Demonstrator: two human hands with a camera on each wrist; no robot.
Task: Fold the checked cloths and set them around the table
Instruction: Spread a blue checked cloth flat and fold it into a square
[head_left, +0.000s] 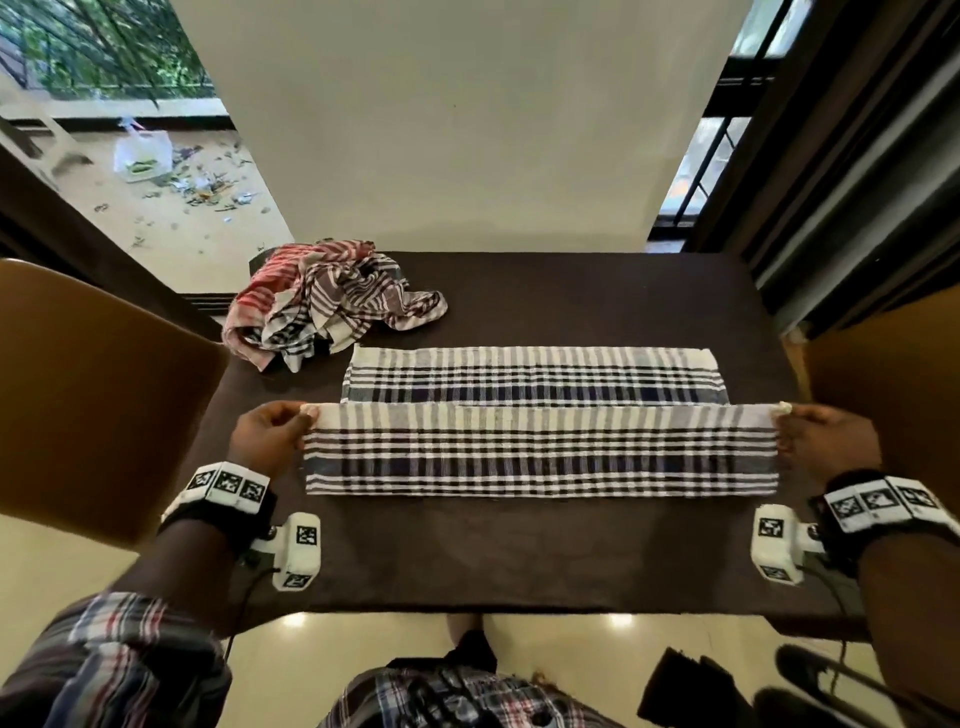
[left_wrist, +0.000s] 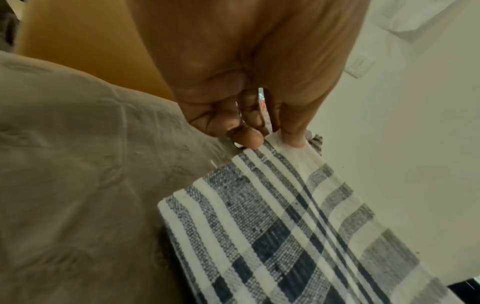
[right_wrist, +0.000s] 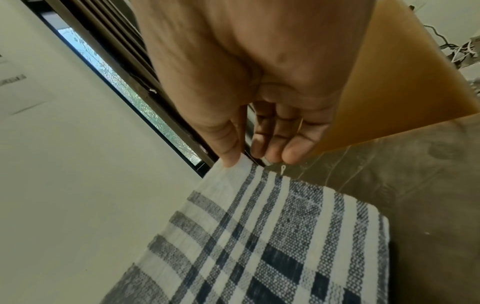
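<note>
A blue-and-white checked cloth (head_left: 540, 449) lies across the dark brown table (head_left: 519, 551), its near half lifted and folded over while the far part (head_left: 535, 376) stays flat. My left hand (head_left: 270, 434) pinches the cloth's upper left corner between thumb and fingers; the left wrist view shows the same pinch, left hand (left_wrist: 270, 137) on the cloth (left_wrist: 285, 216). At the opposite end my right hand (head_left: 815, 436) pinches the upper right corner. In the right wrist view the right hand (right_wrist: 249, 160) holds the cloth (right_wrist: 272, 236) by its white edge. A heap of crumpled checked cloths (head_left: 332, 301), red and brown, sits at the table's far left.
Tan chair backs stand on both sides, the left chair (head_left: 93, 395) and the right chair (head_left: 883, 384). A cream wall rises behind the table. A glass door with litter outside is at far left; window bars and a curtain are at right.
</note>
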